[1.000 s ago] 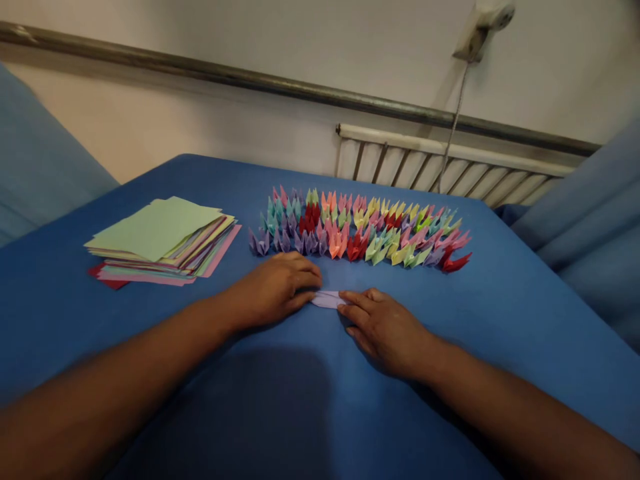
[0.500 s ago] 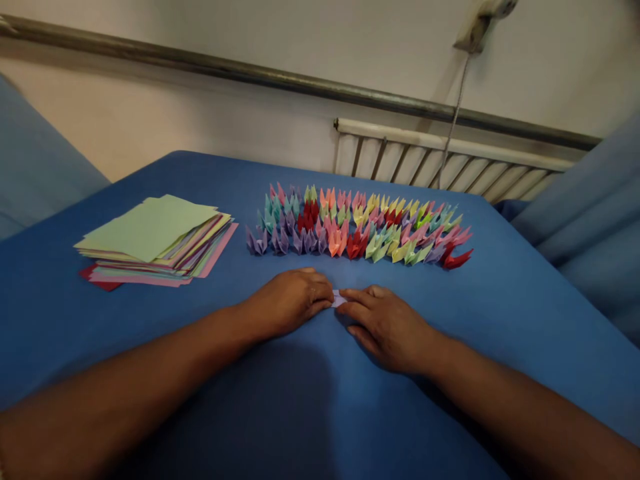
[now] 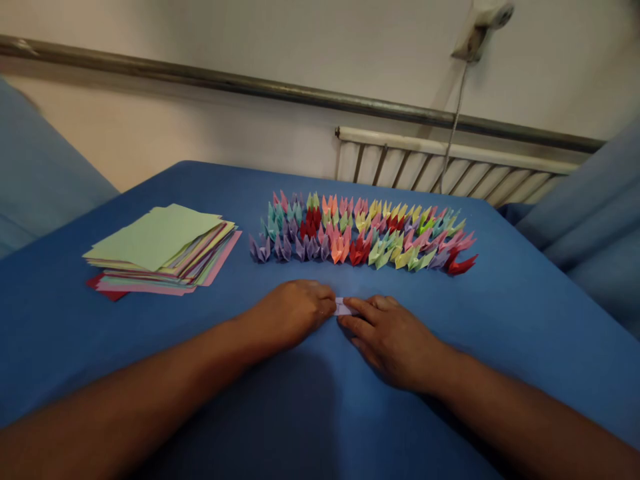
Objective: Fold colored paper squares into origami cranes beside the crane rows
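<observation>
A small folded piece of pale lilac paper (image 3: 342, 307) lies on the blue table between my hands, its ends covered by my fingers. My left hand (image 3: 299, 311) is closed over its left end, with the fingers curled and pressed together. From the other side, my right hand (image 3: 387, 337) pinches the right end, index and middle fingers pointing left onto the paper. Just beyond my hands stand several rows of folded paper cranes (image 3: 340, 244) in purple, teal, red, pink, yellow and green.
Left of the cranes rests a fanned stack of coloured paper sheets (image 3: 160, 233), pale green on top. The blue table (image 3: 310, 413) reaches back toward a white radiator (image 3: 450, 152) and a metal rail (image 3: 280, 93). Blue curtains (image 3: 600, 220) hang at both sides.
The whole view has shifted slightly, so things sit a little lower. A bit more of the lilac paper shows between my fingers, and both hands still hold it.
</observation>
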A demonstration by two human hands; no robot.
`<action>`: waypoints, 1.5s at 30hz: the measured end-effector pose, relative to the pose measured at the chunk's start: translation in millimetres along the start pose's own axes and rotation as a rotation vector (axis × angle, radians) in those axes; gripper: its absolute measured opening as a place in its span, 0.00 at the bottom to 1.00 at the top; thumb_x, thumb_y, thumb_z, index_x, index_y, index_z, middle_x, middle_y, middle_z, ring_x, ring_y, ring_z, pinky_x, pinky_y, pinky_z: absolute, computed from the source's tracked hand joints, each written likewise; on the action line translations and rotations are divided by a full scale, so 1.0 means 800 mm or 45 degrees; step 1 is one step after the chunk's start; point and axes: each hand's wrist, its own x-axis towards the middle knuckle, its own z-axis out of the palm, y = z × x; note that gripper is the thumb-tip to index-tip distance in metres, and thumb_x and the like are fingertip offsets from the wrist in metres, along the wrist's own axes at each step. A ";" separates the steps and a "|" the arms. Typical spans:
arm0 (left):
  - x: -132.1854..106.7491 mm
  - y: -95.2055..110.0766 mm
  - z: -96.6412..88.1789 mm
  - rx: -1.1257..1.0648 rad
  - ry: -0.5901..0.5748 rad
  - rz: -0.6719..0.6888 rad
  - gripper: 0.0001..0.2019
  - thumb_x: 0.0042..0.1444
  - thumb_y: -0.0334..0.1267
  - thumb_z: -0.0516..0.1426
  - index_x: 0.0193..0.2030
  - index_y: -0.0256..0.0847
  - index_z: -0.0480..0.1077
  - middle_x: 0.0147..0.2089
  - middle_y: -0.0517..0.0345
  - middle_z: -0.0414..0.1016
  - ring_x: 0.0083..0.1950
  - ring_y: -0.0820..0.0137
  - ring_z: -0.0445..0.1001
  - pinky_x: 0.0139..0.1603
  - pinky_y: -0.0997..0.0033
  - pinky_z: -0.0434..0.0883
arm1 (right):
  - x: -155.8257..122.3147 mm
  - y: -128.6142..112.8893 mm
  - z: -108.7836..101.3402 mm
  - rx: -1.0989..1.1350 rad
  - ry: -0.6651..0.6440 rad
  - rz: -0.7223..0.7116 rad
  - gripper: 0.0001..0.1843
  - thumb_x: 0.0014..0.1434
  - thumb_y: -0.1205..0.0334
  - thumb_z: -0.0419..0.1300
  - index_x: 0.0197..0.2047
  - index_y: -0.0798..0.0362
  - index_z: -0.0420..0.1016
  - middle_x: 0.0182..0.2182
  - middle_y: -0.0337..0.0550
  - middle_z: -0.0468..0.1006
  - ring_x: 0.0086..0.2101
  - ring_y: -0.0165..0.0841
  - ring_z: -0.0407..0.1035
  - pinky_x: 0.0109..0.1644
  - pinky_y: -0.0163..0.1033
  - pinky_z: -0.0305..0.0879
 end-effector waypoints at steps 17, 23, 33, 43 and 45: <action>0.003 0.001 -0.004 0.037 -0.156 -0.083 0.13 0.67 0.39 0.49 0.47 0.40 0.74 0.43 0.54 0.77 0.44 0.66 0.75 0.46 0.68 0.70 | -0.001 -0.004 0.010 -0.008 0.040 0.093 0.23 0.65 0.61 0.53 0.62 0.54 0.67 0.60 0.54 0.67 0.50 0.46 0.65 0.51 0.51 0.64; 0.008 0.008 -0.002 0.140 -0.163 -0.141 0.11 0.65 0.38 0.50 0.42 0.39 0.74 0.39 0.54 0.75 0.40 0.64 0.74 0.41 0.66 0.70 | 0.003 -0.009 0.013 -0.026 0.047 0.092 0.22 0.65 0.63 0.52 0.61 0.55 0.66 0.59 0.52 0.68 0.49 0.43 0.64 0.51 0.50 0.65; 0.009 0.006 -0.006 0.099 -0.158 -0.121 0.10 0.65 0.37 0.50 0.42 0.39 0.72 0.40 0.54 0.74 0.41 0.65 0.72 0.42 0.67 0.68 | 0.004 -0.011 0.015 -0.006 0.066 0.106 0.21 0.66 0.64 0.51 0.62 0.55 0.65 0.56 0.50 0.69 0.47 0.42 0.65 0.49 0.49 0.65; 0.016 0.005 0.000 -0.139 -0.061 -0.324 0.10 0.64 0.37 0.51 0.35 0.39 0.72 0.34 0.57 0.71 0.39 0.68 0.70 0.40 0.70 0.66 | 0.004 -0.015 0.009 -0.051 0.041 0.088 0.21 0.65 0.64 0.52 0.61 0.56 0.66 0.51 0.53 0.72 0.45 0.43 0.65 0.48 0.50 0.64; 0.018 0.005 0.001 -0.194 -0.041 -0.396 0.10 0.63 0.37 0.51 0.35 0.39 0.72 0.34 0.57 0.71 0.38 0.68 0.71 0.40 0.71 0.66 | 0.003 -0.015 0.012 -0.075 0.049 0.047 0.23 0.65 0.65 0.51 0.62 0.58 0.65 0.54 0.54 0.71 0.47 0.44 0.64 0.48 0.51 0.63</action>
